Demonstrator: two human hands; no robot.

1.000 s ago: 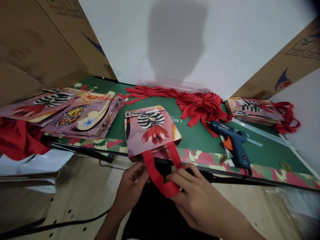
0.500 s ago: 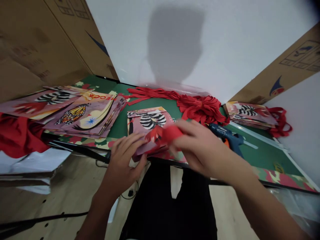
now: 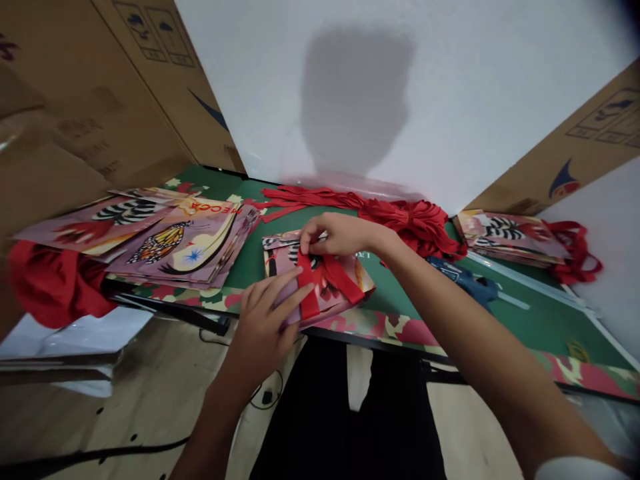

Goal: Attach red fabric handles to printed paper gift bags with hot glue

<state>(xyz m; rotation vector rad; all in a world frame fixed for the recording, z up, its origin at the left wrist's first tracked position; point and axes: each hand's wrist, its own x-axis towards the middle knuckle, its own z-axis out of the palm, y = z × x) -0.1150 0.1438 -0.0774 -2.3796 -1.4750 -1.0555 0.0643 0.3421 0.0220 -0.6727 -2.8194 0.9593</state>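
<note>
A printed paper bag [image 3: 327,301] with zebra stripes and a red flower lies flat at the table's front edge. Across its face a red ribbon [image 3: 344,280] forms a bent loop with two legs. My right hand [image 3: 334,235] pinches the ribbon near the bag's far side. My left hand [image 3: 273,308] lies on the bag's left part with its fingers spread, the fingertips touching the ribbon's left leg.
Printed bags [image 3: 175,250] are stacked at the left beside red fabric [image 3: 60,283]. Red ribbons [image 3: 410,223] lie along the back. A blue glue gun [image 3: 465,280] rests at the right, near another bag stack [image 3: 510,237]. Cardboard boxes [image 3: 135,87] stand behind.
My right hand has moved left and away from me, to the bag's far side. The blurred red ribbon now lies across the bag. My left hand stays on the bag.
</note>
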